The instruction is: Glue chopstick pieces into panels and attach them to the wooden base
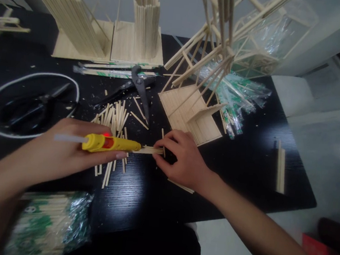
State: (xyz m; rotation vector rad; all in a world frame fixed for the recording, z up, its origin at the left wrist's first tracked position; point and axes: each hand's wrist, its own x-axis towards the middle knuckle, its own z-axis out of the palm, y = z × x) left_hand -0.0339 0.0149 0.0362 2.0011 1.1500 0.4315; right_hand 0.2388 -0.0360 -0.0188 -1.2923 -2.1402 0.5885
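Observation:
My left hand (76,145) is wrapped round a yellow hot glue gun (113,144), with a pale glue stick jutting from its back end. The gun's nozzle points right, at a small row of short wooden sticks (147,150). My right hand (181,157) pinches the far end of that row between thumb and fingers, low over the black table. Under and around the glue gun lies a loose pile of cut wooden sticks (116,117). Whether the nozzle touches the row is too small to tell.
Behind the pile lie black-handled pliers (139,85). A white cable (41,74) loops at left near dark scissors (48,99). Stick-built structures (146,26) stand at the back, and a taller frame (190,109) rises centre right. Wrapped sticks (45,224) lie front left.

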